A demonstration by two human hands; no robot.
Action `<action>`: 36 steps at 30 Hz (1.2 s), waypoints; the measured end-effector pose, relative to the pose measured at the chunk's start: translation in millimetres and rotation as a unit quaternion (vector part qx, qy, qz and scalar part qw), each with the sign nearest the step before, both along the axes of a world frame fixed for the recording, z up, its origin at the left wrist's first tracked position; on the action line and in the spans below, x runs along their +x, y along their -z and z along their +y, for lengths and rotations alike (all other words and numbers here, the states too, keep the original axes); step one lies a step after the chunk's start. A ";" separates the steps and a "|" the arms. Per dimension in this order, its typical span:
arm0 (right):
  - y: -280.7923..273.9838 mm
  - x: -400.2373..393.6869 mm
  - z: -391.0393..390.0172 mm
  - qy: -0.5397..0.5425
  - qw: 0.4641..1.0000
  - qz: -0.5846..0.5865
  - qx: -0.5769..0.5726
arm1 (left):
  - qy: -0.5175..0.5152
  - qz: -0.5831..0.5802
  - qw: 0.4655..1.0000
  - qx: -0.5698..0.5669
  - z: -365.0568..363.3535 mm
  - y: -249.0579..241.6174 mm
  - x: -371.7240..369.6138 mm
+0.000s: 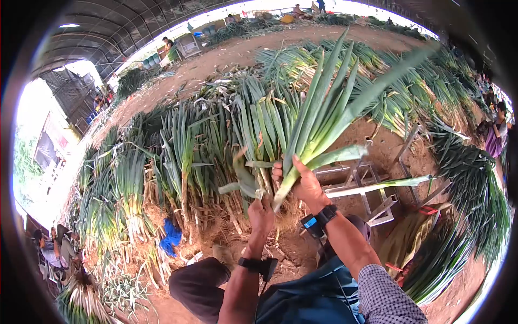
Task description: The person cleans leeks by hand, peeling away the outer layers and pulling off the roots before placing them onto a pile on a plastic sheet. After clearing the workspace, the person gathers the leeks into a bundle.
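A large leek (318, 127) stands tilted in front of me, its green leaves fanned up and to the right. My right hand (308, 186) is wrapped round its pale stem, just below where the leaves spread. Lower and to the left, close to the stem's bottom end, my left hand (261, 216) is closed on a curled outer leek leaf (246, 183), which bends away to the left. What lies inside the left fist is partly hidden. Dark bands with small devices are strapped to both wrists.
Piled leeks (199, 140) form a long row ahead and to the left. More leeks (469, 173) lie at the right. A metal frame (372, 189) with a loose leek stalk (377, 187) across it stands beside my right arm. A blue scrap (171, 237) lies by the row. Other people sit farther off.
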State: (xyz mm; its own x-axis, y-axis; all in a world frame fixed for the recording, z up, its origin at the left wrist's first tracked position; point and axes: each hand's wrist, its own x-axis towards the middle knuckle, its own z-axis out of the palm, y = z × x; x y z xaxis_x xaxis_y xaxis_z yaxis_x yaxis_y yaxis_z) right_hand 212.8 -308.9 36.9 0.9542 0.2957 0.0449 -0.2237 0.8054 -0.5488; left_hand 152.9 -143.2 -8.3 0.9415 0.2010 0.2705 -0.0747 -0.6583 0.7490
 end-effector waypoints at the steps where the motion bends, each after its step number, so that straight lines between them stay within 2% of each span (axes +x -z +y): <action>1: -0.8 -0.4 1.0 0.010 1.000 -0.026 0.014 | 0.017 0.058 0.997 -0.054 10.8 8.2 2.4; 3: 2.5 5.0 0.0 0.014 1.000 -0.024 0.007 | 0.039 0.125 0.989 -0.064 35.2 44.7 11.7; 4: 0.9 3.8 0.0 0.017 1.000 -0.019 0.003 | 0.051 0.163 0.983 -0.069 36.5 45.0 11.7; 5: -1.2 4.1 2.4 0.045 0.998 -0.009 0.030 | 0.093 0.053 0.987 -0.122 34.9 45.8 11.0; 8: 19.5 22.0 3.3 0.106 0.994 -0.005 -0.012 | 0.020 0.033 0.986 0.163 40.3 10.5 -6.3; 9: 26.2 25.7 1.4 0.103 0.995 0.014 -0.008 | 0.007 0.018 0.980 0.197 33.3 -23.2 -15.1; 12: 20.0 30.8 4.9 0.154 0.986 0.046 -0.035 | 0.001 -0.084 0.985 0.148 22.7 -57.7 -9.5; 13: 16.4 26.8 -4.9 0.115 0.990 0.031 -0.074 | 0.020 -0.070 0.991 0.112 18.8 -64.9 -1.8; 15: 59.5 31.9 -9.6 0.144 0.983 -0.027 -0.108 | 0.056 -0.028 0.997 0.041 16.0 -65.8 -1.5; 16: 10.0 21.0 -5.7 0.114 0.993 0.002 -0.010 | 0.067 -0.030 0.996 0.055 20.0 -57.5 7.0; 18: 0.9 21.5 -8.1 0.126 0.991 0.031 0.038 | 0.093 -0.016 0.992 0.080 25.8 -30.8 9.4; 19: 0.3 19.1 -10.5 0.132 0.988 0.051 0.062 | 0.067 0.080 0.994 0.030 26.1 -22.9 7.7; 23: 8.1 29.8 -23.2 0.179 0.983 -0.010 -0.049 | 0.068 -0.061 0.993 0.081 40.6 -19.8 4.8; 24: 8.9 28.4 -24.7 0.181 0.979 -0.004 -0.097 | 0.084 -0.025 0.994 0.059 41.9 -30.8 4.7; 26: 5.6 29.0 -20.9 0.192 0.976 -0.054 -0.084 | 0.117 0.033 0.993 0.013 35.9 -62.5 10.9; 27: 0.7 28.7 -16.5 0.212 0.974 -0.036 -0.072 | 0.159 0.151 0.976 0.005 31.2 -85.7 12.2; 29: -4.6 24.7 -6.8 0.252 0.967 0.004 -0.049 | 0.219 0.141 0.960 -0.100 23.3 -68.4 18.6; 31: -8.1 22.1 -15.5 0.187 0.981 0.015 -0.042 | 0.311 0.179 0.915 -0.185 21.7 -62.4 21.6; 32: -7.1 20.9 -18.0 0.155 0.987 0.026 -0.039 | 0.314 0.218 0.907 -0.178 20.7 -58.8 17.8; 34: -1.5 22.5 -17.7 0.159 0.986 0.042 -0.020 | 0.329 0.285 0.885 -0.164 12.4 -51.5 14.7; 36: -3.0 28.2 -17.8 0.165 0.985 0.041 -0.027 | 0.346 0.274 0.888 -0.131 2.0 -41.5 14.7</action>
State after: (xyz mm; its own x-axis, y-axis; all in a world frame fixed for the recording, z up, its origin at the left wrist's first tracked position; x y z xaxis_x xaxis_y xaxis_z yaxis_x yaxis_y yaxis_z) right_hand 241.1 -326.7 39.9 0.9985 -0.0318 -0.0446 -0.0003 0.8114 -0.5845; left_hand 167.6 -141.2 33.2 0.8397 -0.4887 -0.2367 0.0288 -0.3951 0.9182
